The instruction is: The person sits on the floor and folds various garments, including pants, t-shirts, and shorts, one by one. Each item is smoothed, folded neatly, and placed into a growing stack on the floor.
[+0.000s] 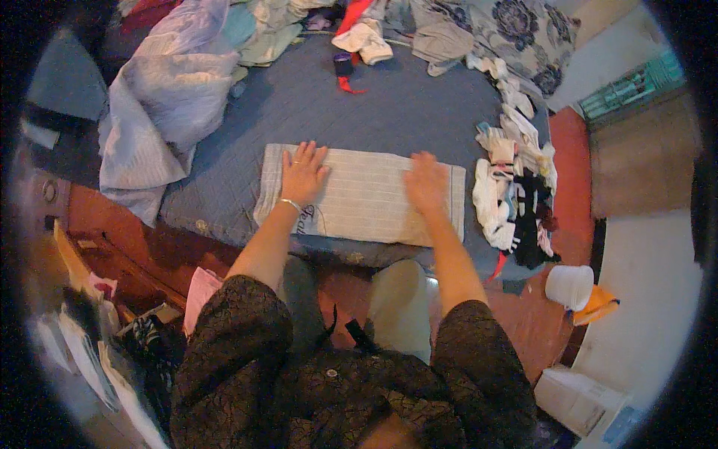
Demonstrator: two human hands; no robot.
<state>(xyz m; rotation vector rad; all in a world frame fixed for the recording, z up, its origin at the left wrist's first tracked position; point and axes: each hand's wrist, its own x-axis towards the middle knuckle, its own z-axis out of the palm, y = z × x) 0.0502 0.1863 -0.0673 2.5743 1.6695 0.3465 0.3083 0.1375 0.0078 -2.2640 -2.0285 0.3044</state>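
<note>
A pale striped cloth, folded into a long rectangle, lies flat along the near edge of a bed with a blue-grey quilted cover. Dark script lettering shows on the cloth's near left part. My left hand rests palm down on its left portion, fingers spread, with a ring on one finger and a bangle at the wrist. Over the right portion is my right hand, somewhat blurred, palm down; whether it presses on the cloth is hard to tell. Neither hand grips anything.
A crumpled whitish cloth hangs over the bed's left side. Heaped clothes line the far edge, near a red strap. Socks and small garments run along the right. A white bucket stands on the floor at right.
</note>
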